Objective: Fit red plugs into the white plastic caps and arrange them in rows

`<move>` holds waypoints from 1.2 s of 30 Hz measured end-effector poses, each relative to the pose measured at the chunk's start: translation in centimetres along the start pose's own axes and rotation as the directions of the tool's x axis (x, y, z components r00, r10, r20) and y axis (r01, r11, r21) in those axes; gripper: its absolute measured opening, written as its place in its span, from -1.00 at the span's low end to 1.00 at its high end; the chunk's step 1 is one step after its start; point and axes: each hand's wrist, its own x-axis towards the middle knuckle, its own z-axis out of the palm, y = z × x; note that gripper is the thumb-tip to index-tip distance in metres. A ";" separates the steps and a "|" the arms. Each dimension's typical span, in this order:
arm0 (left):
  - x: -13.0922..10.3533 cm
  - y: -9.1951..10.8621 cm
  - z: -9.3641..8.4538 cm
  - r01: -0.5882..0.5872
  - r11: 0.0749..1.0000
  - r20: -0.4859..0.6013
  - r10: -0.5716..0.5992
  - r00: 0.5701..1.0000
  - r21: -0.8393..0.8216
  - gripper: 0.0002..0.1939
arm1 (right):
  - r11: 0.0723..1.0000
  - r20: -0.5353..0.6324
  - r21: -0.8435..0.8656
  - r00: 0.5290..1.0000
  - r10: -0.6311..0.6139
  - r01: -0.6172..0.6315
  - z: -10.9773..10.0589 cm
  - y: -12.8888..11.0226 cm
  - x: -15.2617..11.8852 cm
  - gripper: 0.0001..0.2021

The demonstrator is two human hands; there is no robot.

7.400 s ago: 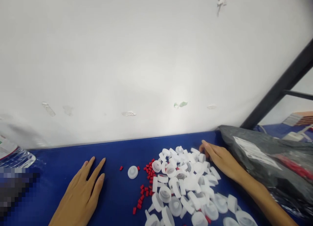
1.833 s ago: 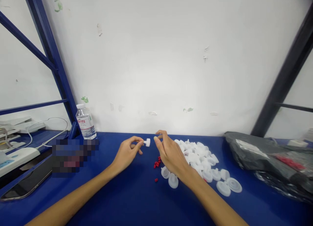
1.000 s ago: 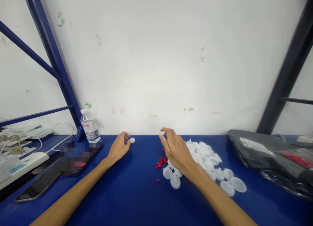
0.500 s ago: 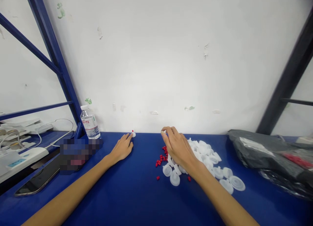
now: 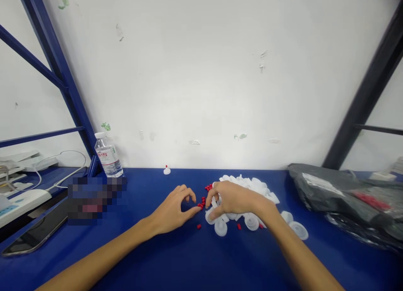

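Observation:
My left hand [image 5: 176,208] is at the small red caps [image 5: 202,205], thumb and forefinger apart, the thumb tip right beside them. Over the near left side of a heap of white plastic caps [image 5: 256,186] is my right hand [image 5: 231,198]. Its thumb and fingers are spread around the white pieces, and I see nothing held between them. A round translucent white cap [image 5: 221,228] lies just below the right hand. Farther back, a white cap with a red tip [image 5: 166,170] stands alone near the wall.
On the left are a water bottle [image 5: 108,156], a phone [image 5: 34,236] and a white power strip [image 5: 23,205] with cables. A dark plastic bag [image 5: 333,198] lies on the right. The white wall [image 5: 195,94] rises behind the blue table [image 5: 176,261].
My left hand has left the red-tipped white cap and moved right to the red caps. My right hand has come lower and nearer, over the white heap. The view has shifted slightly.

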 end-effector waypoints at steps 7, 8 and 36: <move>-0.1 -0.5 0.8 0.036 0.997 0.051 -0.032 0.998 -0.072 -0.82 | 1.000 -0.077 -0.018 0.997 -0.026 0.025 0.4 0.4 0.4 -0.85; -0.1 -0.5 0.8 0.036 0.996 0.045 -0.032 0.998 -0.079 -0.82 | 0.999 -0.107 -0.002 0.993 -0.044 0.044 0.3 0.4 0.4 -0.84; 0.5 -0.9 0.1 0.097 0.934 -0.064 -0.126 0.990 -0.343 -0.82 | 0.988 -0.273 0.129 0.961 -0.050 0.088 1.5 0.6 1.7 -0.82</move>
